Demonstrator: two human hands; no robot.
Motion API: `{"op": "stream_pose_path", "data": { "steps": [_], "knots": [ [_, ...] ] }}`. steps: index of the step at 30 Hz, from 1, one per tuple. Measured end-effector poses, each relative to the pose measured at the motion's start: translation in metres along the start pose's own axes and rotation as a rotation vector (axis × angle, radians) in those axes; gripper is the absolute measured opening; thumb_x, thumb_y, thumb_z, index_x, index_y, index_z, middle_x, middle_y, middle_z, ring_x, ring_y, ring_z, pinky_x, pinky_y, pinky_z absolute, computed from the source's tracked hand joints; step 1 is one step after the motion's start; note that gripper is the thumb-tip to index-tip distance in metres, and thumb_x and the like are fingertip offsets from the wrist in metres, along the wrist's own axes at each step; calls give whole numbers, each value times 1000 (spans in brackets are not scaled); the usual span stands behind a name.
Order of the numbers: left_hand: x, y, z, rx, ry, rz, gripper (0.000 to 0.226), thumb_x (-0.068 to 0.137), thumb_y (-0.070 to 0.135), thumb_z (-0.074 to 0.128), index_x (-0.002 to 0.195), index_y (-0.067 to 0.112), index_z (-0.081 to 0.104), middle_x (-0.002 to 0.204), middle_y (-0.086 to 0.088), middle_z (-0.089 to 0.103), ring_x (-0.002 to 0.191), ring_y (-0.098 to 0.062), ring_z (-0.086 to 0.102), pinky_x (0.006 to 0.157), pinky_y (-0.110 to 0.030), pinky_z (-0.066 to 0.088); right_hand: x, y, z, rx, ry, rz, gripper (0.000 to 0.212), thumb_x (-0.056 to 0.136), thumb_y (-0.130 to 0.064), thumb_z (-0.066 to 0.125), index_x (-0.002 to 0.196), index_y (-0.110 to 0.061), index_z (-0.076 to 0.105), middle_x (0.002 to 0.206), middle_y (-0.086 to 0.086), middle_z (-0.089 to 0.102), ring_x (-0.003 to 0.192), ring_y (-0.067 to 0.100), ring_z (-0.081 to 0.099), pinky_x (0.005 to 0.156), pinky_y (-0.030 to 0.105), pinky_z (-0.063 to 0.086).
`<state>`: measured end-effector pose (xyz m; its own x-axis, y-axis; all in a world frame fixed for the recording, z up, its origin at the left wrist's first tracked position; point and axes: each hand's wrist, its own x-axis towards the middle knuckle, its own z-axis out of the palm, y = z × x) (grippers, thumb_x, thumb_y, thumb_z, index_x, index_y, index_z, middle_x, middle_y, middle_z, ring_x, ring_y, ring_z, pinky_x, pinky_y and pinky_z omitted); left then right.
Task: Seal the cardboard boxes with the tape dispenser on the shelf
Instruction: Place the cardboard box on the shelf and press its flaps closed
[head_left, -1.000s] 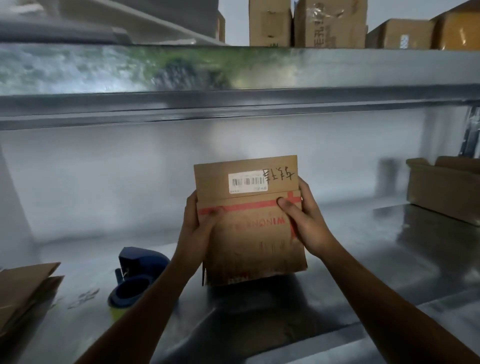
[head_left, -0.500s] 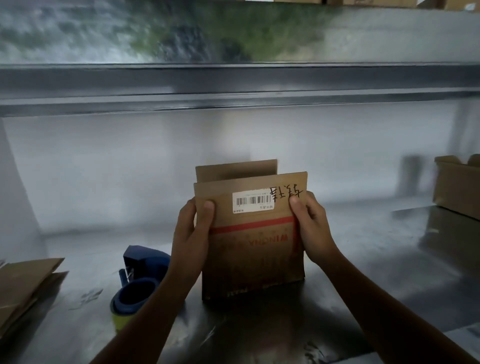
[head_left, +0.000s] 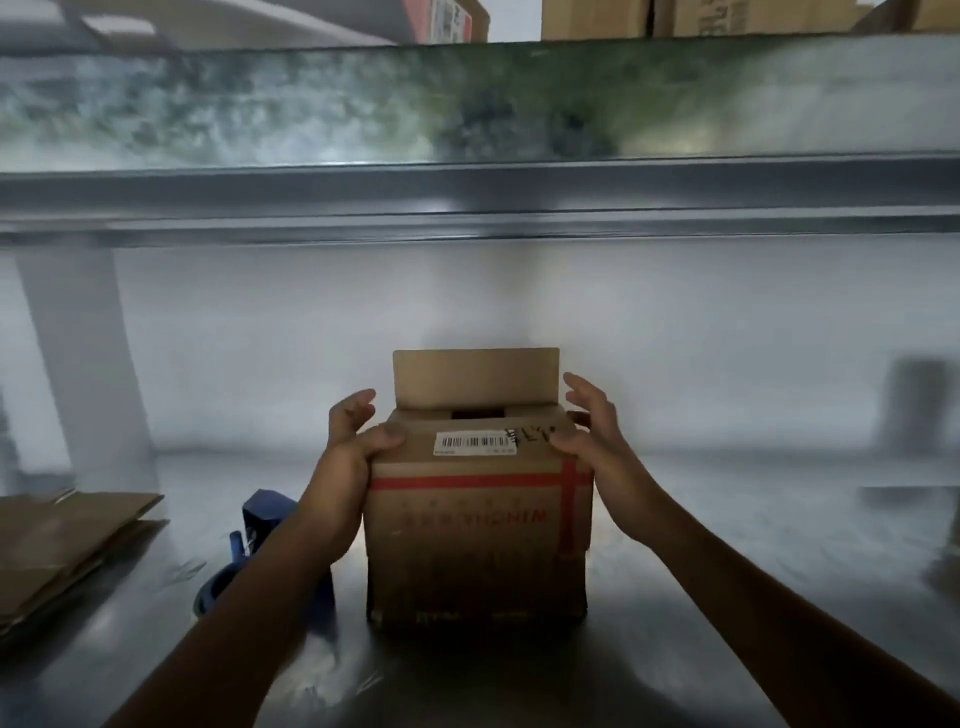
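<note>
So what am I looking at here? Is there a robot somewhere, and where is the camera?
No robot here: these are a person's two bare hands, filmed by one camera worn on the head, looking forward and down. The left hand and right hand sit at either side of a cardboard box standing on a metal shelf. The thumbs rest on its folded front flap and the fingers are loose. The back flap stands up, so the top is not yet sealed. A blue tape dispenser lies left of the box, held by no one. Flattened cardboard lies at the far left.
</note>
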<state>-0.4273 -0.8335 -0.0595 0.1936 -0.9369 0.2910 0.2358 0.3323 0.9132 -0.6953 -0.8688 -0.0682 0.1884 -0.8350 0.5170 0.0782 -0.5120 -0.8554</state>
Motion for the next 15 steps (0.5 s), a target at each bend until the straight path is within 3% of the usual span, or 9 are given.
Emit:
{"op": "stream_pose_path", "data": {
  "steps": [2, 5, 10, 13, 15],
  "knots": [
    [7, 2, 0, 36, -46, -23, 60, 93, 6, 57, 139, 44, 49, 141, 7, 46, 113, -10, 62, 69, -25, 57, 6, 7, -5, 103, -95, 0, 63, 92, -20, 59, 139, -54, 36, 139, -16, 48, 124, 0, 55, 84, 19, 55],
    [16, 10, -1, 61, -124, -106, 76, 90, 7, 57, 146, 55, 41, 148, 7, 41, 123, -15, 58, 74, -28, 58, 16, 15, -9, 110, -165, 13, 72, 102, -5, 49, 138, -64, 28, 131, -23, 59, 121, 11, 64, 87, 26, 56],
    [22, 10, 3, 26, -168, -165, 97, 69, 8, 59, 151, 54, 34, 138, 3, 62, 115, -28, 69, 80, -38, 56, 23, 21, -9, 72, -148, 15, 87, 99, 4, 48, 126, -77, 35, 116, -36, 62, 110, 10, 69, 78, 26, 59],
    [24, -5, 8, -81, -145, -117, 95, 71, 6, 58, 155, 42, 34, 138, -4, 64, 112, -32, 70, 84, -40, 56, 23, 23, -14, 75, -125, -10, 85, 98, 8, 47, 131, -70, 35, 118, -30, 64, 109, 11, 70, 78, 25, 59],
    [22, -7, 10, -33, -169, -98, 91, 71, 11, 58, 155, 39, 36, 139, -3, 61, 111, -28, 70, 82, -36, 57, 22, 24, -20, 86, -94, -8, 84, 98, 7, 48, 137, -65, 31, 124, -23, 63, 113, 13, 68, 81, 26, 59]
  ]
}}
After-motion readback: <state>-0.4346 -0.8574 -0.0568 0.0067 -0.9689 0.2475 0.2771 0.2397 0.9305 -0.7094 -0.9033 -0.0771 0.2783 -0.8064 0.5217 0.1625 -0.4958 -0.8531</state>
